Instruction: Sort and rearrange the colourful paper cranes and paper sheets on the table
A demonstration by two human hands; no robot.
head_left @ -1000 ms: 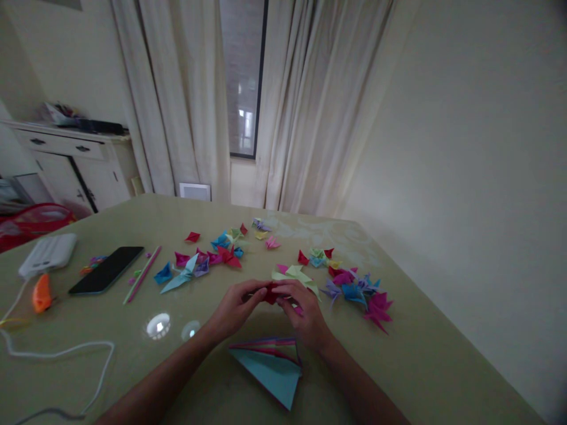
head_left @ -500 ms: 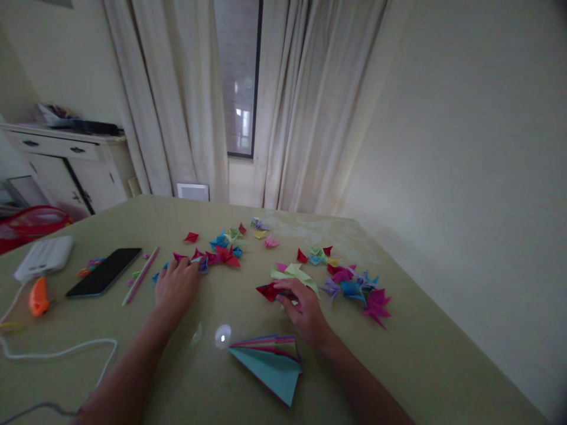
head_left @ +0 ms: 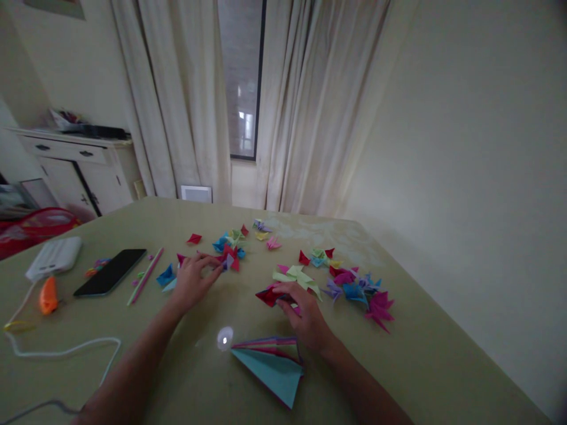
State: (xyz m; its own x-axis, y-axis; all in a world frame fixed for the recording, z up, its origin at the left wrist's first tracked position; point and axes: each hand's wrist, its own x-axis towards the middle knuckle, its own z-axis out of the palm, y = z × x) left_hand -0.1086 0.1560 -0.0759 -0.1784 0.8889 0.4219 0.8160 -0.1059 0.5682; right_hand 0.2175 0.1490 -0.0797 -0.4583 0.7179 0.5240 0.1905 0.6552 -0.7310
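Observation:
My left hand [head_left: 195, 282] pinches a small purple origami piece [head_left: 228, 262] between thumb and fingertips, in front of a cluster of red, blue and green folded papers. My right hand [head_left: 305, 313] is closed on a red origami piece [head_left: 267, 296], whose pointed end sticks out to the left. Just behind that hand lies a pale green origami piece [head_left: 301, 277]. Nearer to me, between my forearms, rests a folded blue paper plane [head_left: 272, 369] with pink and green layers. A blue origami piece [head_left: 166, 275] lies left of my left hand.
On the right is a pile of origami with a magenta piece [head_left: 380, 308]. The left side holds a black phone [head_left: 110, 273], a pink and green stick [head_left: 146, 277], a white power bank [head_left: 55, 258], an orange object [head_left: 48, 296] and a white cable [head_left: 66, 348].
My left hand has moved right along the cluster and lifted slightly, now with the purple piece at its fingertips. My right hand stays nearly still with the red piece. The view shifted a little.

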